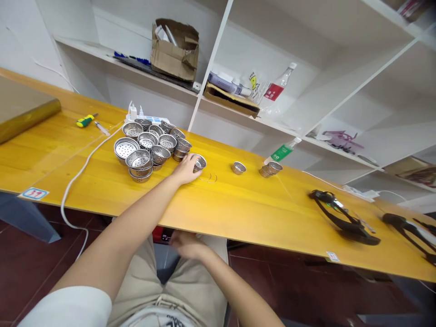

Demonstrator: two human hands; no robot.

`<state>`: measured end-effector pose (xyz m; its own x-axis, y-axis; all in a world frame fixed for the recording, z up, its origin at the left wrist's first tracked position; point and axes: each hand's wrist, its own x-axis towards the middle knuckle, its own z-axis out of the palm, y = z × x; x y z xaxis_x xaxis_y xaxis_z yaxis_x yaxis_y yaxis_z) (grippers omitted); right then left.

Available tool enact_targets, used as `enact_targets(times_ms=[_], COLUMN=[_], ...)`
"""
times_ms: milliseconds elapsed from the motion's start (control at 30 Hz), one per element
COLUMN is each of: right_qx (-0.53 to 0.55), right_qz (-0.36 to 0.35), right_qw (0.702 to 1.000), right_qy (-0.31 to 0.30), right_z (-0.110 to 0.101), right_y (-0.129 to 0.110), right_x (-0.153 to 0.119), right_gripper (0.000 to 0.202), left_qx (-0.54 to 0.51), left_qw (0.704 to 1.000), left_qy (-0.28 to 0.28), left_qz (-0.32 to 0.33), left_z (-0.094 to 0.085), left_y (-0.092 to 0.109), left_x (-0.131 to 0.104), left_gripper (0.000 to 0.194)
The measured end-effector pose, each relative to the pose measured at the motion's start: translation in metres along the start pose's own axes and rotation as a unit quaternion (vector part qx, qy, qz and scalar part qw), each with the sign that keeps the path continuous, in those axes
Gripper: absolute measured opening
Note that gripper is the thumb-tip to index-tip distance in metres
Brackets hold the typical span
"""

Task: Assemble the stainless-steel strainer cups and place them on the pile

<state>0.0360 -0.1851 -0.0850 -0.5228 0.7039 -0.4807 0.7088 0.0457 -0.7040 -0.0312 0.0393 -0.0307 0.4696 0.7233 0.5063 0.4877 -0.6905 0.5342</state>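
My left hand (186,170) reaches over the yellow table, its fingers closed around the side of a small perforated metal cup (200,163). Just left of it stand several stacks of similar perforated metal cups (139,160), crowded together. Thin curved wire-like pieces (212,178) lie on the wood beside the held cup. Below the table edge, over my lap, is my right hand (188,245); its fingers are blurred, so what they do is unclear. A red device with a dark screen (162,235) shows right beside that hand.
Farther right stand a single metal cup (239,168), a short cup stack (270,169) and a green-labelled bottle (283,151). Black headsets (344,218) lie at the right. A white cable (73,181) hangs over the front edge, near a screwdriver (86,121). Shelves rise behind.
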Motion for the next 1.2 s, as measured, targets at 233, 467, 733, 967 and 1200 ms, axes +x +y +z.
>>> enact_targets(times_ms=[233,467,733,967,1200], right_qx=[-0.010,-0.002,-0.023,-0.076,-0.043], right_qz=[-0.163,-0.110,0.200,0.173,0.175], right_qw=[0.987,0.877,0.703,0.716,0.712], right_qy=[0.006,0.468,0.682,0.672,0.679], right_z=[-0.033,-0.135,-0.246,-0.238,-0.240], right_y=[-0.040,-0.006,0.122,0.150,0.154], right_x=[-0.086,-0.096,-0.013,-0.012,-0.012], right_gripper=[0.024,0.028,0.062,0.061,0.056], left_qx=[-0.006,-0.009,-0.007,-0.001,-0.006], left_qw=[1.000,1.000,1.000,1.000,1.000], left_qy=[0.002,0.000,-0.003,-0.008,-0.010], left_qz=[0.000,0.007,0.001,0.011,0.009], left_z=[0.000,0.001,0.000,0.001,0.000], left_y=[0.002,0.001,0.002,0.002,0.004], left_x=[-0.003,-0.004,-0.003,-0.001,-0.003], left_gripper=[0.051,0.052,0.053,0.054,0.052])
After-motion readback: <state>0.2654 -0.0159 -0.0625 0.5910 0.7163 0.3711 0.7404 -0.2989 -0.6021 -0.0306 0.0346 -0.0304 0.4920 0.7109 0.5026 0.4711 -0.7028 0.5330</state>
